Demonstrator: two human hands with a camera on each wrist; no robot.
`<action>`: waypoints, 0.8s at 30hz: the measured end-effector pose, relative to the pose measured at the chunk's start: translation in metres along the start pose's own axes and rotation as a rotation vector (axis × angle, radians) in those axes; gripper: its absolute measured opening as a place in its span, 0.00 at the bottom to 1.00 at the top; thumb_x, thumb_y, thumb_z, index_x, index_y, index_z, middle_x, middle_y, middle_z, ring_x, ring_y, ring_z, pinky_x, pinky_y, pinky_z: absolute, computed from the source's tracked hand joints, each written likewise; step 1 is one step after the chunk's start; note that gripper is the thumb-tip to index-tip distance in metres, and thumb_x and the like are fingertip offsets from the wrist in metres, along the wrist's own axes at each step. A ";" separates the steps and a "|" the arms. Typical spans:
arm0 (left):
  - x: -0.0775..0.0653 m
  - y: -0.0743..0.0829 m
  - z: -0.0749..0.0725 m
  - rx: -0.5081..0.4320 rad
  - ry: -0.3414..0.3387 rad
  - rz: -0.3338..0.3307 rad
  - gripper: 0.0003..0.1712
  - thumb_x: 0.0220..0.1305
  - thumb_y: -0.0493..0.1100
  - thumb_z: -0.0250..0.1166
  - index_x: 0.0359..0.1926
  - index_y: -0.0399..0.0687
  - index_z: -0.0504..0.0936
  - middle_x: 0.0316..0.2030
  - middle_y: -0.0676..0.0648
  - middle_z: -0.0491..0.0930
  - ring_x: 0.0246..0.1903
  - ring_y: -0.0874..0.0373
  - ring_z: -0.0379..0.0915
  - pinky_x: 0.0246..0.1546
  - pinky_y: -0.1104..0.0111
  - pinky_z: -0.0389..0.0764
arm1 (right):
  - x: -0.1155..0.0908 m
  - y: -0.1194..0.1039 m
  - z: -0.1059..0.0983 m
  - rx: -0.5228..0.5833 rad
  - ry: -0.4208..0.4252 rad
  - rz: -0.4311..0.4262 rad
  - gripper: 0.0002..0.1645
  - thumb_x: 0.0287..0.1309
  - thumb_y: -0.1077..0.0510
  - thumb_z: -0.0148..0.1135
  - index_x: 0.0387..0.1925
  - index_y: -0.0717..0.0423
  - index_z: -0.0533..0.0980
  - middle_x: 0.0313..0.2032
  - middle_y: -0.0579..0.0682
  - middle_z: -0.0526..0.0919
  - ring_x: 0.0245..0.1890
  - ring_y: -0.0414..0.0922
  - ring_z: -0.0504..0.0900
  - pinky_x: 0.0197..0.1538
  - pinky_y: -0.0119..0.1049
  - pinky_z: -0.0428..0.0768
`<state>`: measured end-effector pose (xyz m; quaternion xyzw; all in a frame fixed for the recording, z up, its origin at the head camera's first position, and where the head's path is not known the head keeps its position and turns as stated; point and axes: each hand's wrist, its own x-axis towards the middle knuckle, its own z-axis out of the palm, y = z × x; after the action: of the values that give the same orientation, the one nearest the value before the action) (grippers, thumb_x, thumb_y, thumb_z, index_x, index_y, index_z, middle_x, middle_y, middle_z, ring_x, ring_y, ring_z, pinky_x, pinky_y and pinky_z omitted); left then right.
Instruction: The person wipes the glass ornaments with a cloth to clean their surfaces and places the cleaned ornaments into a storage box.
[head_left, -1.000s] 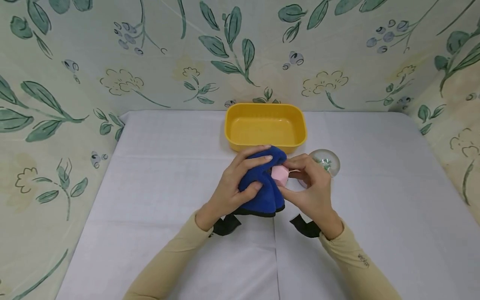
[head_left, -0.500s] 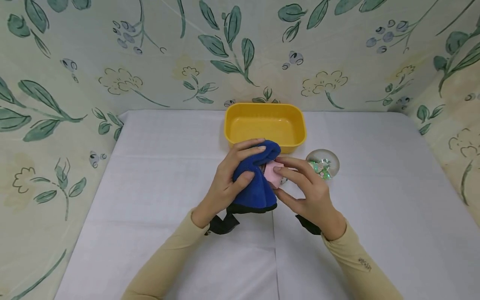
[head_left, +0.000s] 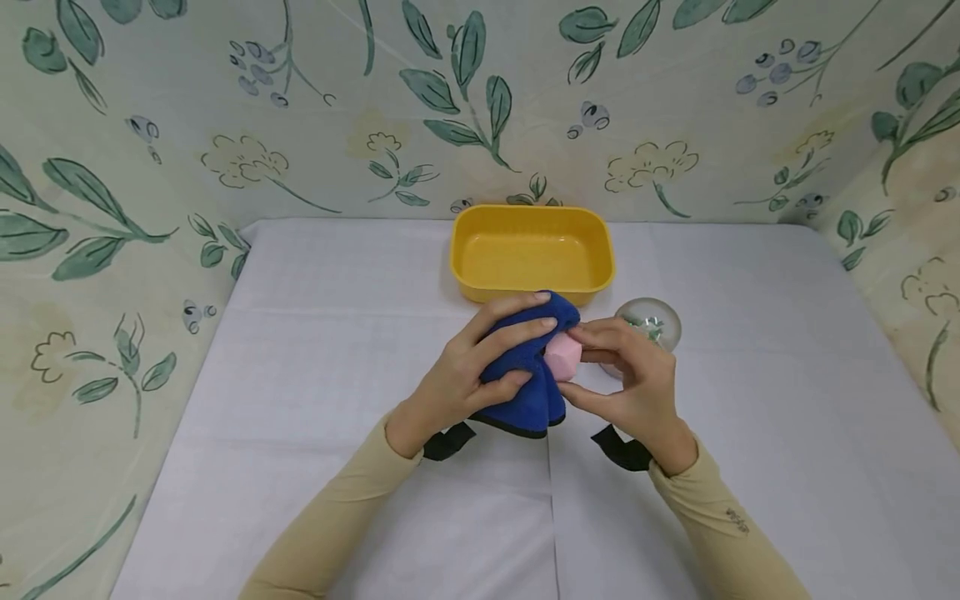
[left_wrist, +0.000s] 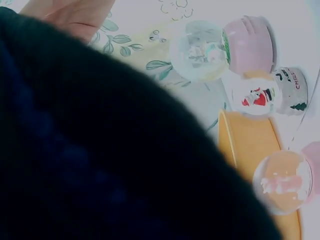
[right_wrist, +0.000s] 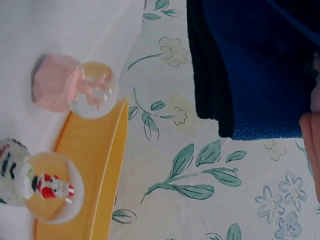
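In the head view my left hand [head_left: 468, 362] grips a folded blue cloth [head_left: 517, 400] with a black hem, its fingers spread over the folds. The thumb and fingers of my right hand [head_left: 633, 367] pinch a snow globe by its pink faceted base [head_left: 562, 357], which sticks out of the cloth's right side. The cloth wraps the rest of this snow globe and hides it. Dark and blurred, the cloth [left_wrist: 110, 145] fills much of the left wrist view. At the right edge of the right wrist view, fingers [right_wrist: 311, 145] show beside the cloth [right_wrist: 270, 90].
A yellow tray [head_left: 532, 214] stands just beyond the hands. A large clear snow globe [head_left: 651, 321] sits by my right hand. The wrist views also show a Santa snow globe [left_wrist: 260, 95] and a pink one [right_wrist: 55, 82] near the tray, hidden in the head view.
Both hands with the cloth and the pink-based snow globe shifted left and slightly up, then back right and down. My right fingers moved from lying across the base to its edges.
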<state>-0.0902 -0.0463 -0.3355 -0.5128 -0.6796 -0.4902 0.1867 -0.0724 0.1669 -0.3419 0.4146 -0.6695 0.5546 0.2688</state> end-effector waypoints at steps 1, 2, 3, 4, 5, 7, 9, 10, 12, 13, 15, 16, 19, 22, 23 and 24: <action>0.000 0.000 0.000 0.009 -0.006 0.005 0.24 0.73 0.52 0.49 0.59 0.38 0.68 0.63 0.35 0.62 0.62 0.45 0.61 0.62 0.56 0.66 | 0.000 -0.001 0.000 0.037 -0.001 0.046 0.32 0.48 0.54 0.74 0.40 0.80 0.73 0.41 0.59 0.81 0.43 0.43 0.82 0.42 0.29 0.81; 0.000 -0.001 0.000 0.017 -0.012 0.009 0.24 0.73 0.52 0.49 0.59 0.38 0.68 0.63 0.35 0.62 0.62 0.45 0.61 0.62 0.56 0.66 | 0.000 -0.003 -0.001 0.060 0.000 0.098 0.33 0.48 0.54 0.74 0.40 0.81 0.73 0.42 0.56 0.81 0.41 0.42 0.82 0.40 0.29 0.81; -0.001 -0.001 0.000 0.024 -0.017 0.012 0.24 0.73 0.52 0.49 0.59 0.38 0.68 0.63 0.35 0.62 0.62 0.45 0.61 0.62 0.56 0.66 | 0.000 -0.004 -0.001 0.078 0.003 0.155 0.34 0.47 0.53 0.74 0.40 0.81 0.72 0.42 0.54 0.81 0.39 0.40 0.82 0.38 0.29 0.82; -0.001 -0.001 -0.001 0.029 -0.020 0.014 0.24 0.73 0.52 0.49 0.59 0.38 0.69 0.62 0.35 0.63 0.62 0.45 0.62 0.62 0.57 0.66 | 0.000 -0.006 -0.001 0.094 0.007 0.214 0.35 0.47 0.53 0.74 0.41 0.82 0.72 0.41 0.52 0.82 0.37 0.40 0.83 0.37 0.29 0.82; -0.002 -0.002 -0.001 0.027 -0.021 0.012 0.24 0.73 0.52 0.50 0.59 0.38 0.69 0.62 0.35 0.63 0.62 0.45 0.62 0.62 0.57 0.67 | -0.001 -0.009 -0.001 0.102 0.011 0.272 0.35 0.47 0.53 0.75 0.41 0.81 0.72 0.41 0.50 0.81 0.36 0.39 0.83 0.36 0.29 0.82; -0.003 -0.003 -0.001 0.024 -0.017 0.012 0.24 0.73 0.52 0.50 0.58 0.38 0.70 0.62 0.35 0.64 0.62 0.45 0.63 0.61 0.57 0.67 | -0.001 -0.013 0.000 0.111 0.017 0.362 0.32 0.46 0.57 0.75 0.43 0.80 0.72 0.41 0.48 0.81 0.34 0.39 0.83 0.35 0.30 0.82; -0.005 -0.005 -0.001 0.019 -0.006 0.013 0.23 0.72 0.51 0.51 0.57 0.38 0.71 0.62 0.35 0.64 0.61 0.44 0.63 0.61 0.57 0.68 | -0.001 -0.015 0.001 0.108 0.008 0.397 0.30 0.47 0.61 0.74 0.46 0.78 0.72 0.42 0.50 0.81 0.34 0.40 0.82 0.36 0.30 0.83; -0.005 -0.005 -0.001 0.017 0.002 0.014 0.23 0.72 0.50 0.52 0.57 0.38 0.71 0.62 0.35 0.64 0.61 0.44 0.63 0.61 0.57 0.68 | -0.001 -0.016 0.002 0.101 -0.001 0.392 0.30 0.48 0.62 0.74 0.48 0.77 0.72 0.44 0.51 0.80 0.36 0.41 0.82 0.37 0.30 0.82; -0.005 -0.006 -0.002 0.009 0.023 0.012 0.21 0.70 0.47 0.55 0.57 0.37 0.72 0.61 0.35 0.65 0.61 0.44 0.63 0.60 0.56 0.68 | -0.001 -0.015 0.003 0.092 -0.025 0.333 0.31 0.51 0.62 0.72 0.52 0.77 0.70 0.49 0.55 0.78 0.38 0.42 0.81 0.40 0.30 0.82; -0.005 -0.007 -0.002 0.002 0.034 0.011 0.21 0.69 0.45 0.56 0.56 0.37 0.72 0.61 0.35 0.65 0.61 0.44 0.63 0.61 0.55 0.68 | -0.001 -0.014 0.004 0.082 -0.038 0.289 0.33 0.52 0.60 0.71 0.53 0.78 0.69 0.52 0.57 0.77 0.39 0.43 0.81 0.41 0.30 0.82; -0.004 -0.006 -0.003 -0.018 0.056 0.003 0.21 0.65 0.41 0.58 0.56 0.36 0.73 0.61 0.35 0.66 0.61 0.43 0.63 0.61 0.55 0.68 | -0.002 -0.010 0.005 0.032 -0.063 0.191 0.35 0.56 0.55 0.68 0.55 0.79 0.66 0.54 0.60 0.74 0.40 0.43 0.80 0.43 0.29 0.81; -0.004 -0.006 -0.003 -0.031 0.064 -0.003 0.21 0.63 0.39 0.59 0.56 0.36 0.73 0.61 0.35 0.66 0.61 0.43 0.63 0.60 0.54 0.68 | -0.002 -0.008 0.005 0.007 -0.068 0.136 0.36 0.57 0.55 0.67 0.54 0.80 0.66 0.54 0.62 0.74 0.40 0.43 0.80 0.44 0.29 0.81; -0.002 -0.006 -0.003 -0.063 0.082 -0.017 0.22 0.61 0.38 0.58 0.56 0.35 0.74 0.61 0.35 0.67 0.61 0.44 0.64 0.61 0.54 0.68 | -0.002 -0.003 0.005 -0.139 -0.059 -0.022 0.34 0.59 0.52 0.65 0.49 0.80 0.68 0.48 0.65 0.77 0.38 0.46 0.81 0.45 0.27 0.79; -0.002 -0.006 -0.002 -0.075 0.082 -0.021 0.21 0.66 0.43 0.56 0.56 0.34 0.74 0.61 0.35 0.67 0.60 0.44 0.64 0.61 0.53 0.67 | -0.001 0.001 0.002 -0.269 -0.036 -0.135 0.32 0.58 0.48 0.66 0.43 0.77 0.73 0.42 0.66 0.80 0.35 0.49 0.81 0.47 0.26 0.78; -0.002 -0.006 -0.002 -0.076 0.080 -0.021 0.22 0.68 0.45 0.56 0.56 0.34 0.74 0.61 0.35 0.67 0.60 0.44 0.64 0.61 0.53 0.67 | 0.000 0.002 0.001 -0.300 -0.030 -0.160 0.31 0.58 0.47 0.66 0.42 0.76 0.74 0.40 0.65 0.81 0.34 0.50 0.81 0.48 0.26 0.78; -0.002 -0.006 -0.002 -0.075 0.075 -0.021 0.23 0.69 0.47 0.55 0.56 0.34 0.73 0.61 0.35 0.67 0.60 0.44 0.64 0.61 0.53 0.67 | 0.000 0.003 0.001 -0.320 -0.026 -0.176 0.31 0.57 0.46 0.66 0.41 0.76 0.74 0.39 0.64 0.81 0.32 0.51 0.82 0.48 0.26 0.78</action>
<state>-0.0947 -0.0490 -0.3389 -0.4937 -0.6586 -0.5360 0.1877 -0.0746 0.1666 -0.3437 0.4309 -0.7137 0.4098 0.3701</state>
